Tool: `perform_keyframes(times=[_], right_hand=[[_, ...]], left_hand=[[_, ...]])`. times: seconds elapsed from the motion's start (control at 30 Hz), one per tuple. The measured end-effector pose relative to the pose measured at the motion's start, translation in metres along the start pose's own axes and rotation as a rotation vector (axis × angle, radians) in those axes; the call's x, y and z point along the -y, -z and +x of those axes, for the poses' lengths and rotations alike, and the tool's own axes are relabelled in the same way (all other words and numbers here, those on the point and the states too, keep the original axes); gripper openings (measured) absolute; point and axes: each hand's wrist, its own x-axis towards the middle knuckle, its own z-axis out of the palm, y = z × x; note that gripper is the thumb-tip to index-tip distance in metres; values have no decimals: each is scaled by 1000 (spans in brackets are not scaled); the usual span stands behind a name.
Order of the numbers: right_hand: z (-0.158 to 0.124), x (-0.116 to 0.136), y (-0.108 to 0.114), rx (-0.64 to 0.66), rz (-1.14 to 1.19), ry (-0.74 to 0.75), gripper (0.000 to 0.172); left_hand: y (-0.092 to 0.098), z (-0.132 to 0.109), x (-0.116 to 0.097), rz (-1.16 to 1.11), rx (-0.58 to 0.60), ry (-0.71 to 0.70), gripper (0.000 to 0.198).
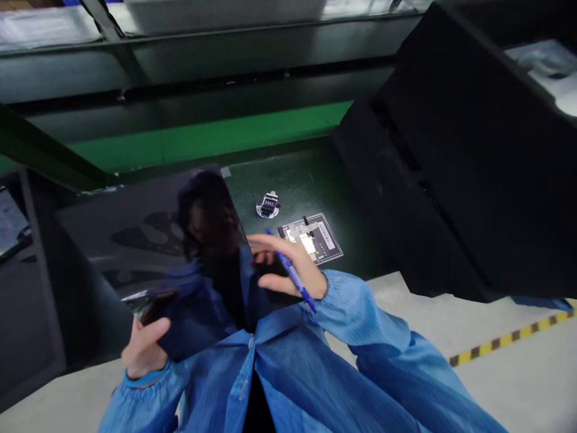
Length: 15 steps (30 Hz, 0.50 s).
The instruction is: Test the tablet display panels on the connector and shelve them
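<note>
A large glossy dark screen panel (211, 325) is tilted in front of my body, and its face mirrors a person. My left hand (146, 349) grips its lower left edge, with the thumb on the face. A small shiny edge shows above that thumb; I cannot make out whether it is an object or a reflection. At the panel's right edge is my right hand (293, 264), its fingers curled around the edge and partly hidden. A blue pen (295, 276) is tucked in this hand, slanting across its back.
On the dark green bench (311, 174) lie a small round piece with a dark label (269, 205) and a flat board with a white label (322, 237). Large black boxes (473, 156) stand at right. Another dark case (27, 319) is at left. Yellow-black tape (509, 340) marks the floor.
</note>
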Motion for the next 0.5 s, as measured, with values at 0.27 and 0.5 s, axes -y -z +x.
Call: perform_keyframes(times=[0.27, 0.5], right_hand=[[41, 2, -21, 59, -369, 689, 14], [48, -27, -11, -289, -471, 489, 34]], left_hand=[[21, 8, -59, 889, 345, -730, 31], [20, 12, -63, 1343, 484, -1231, 61]])
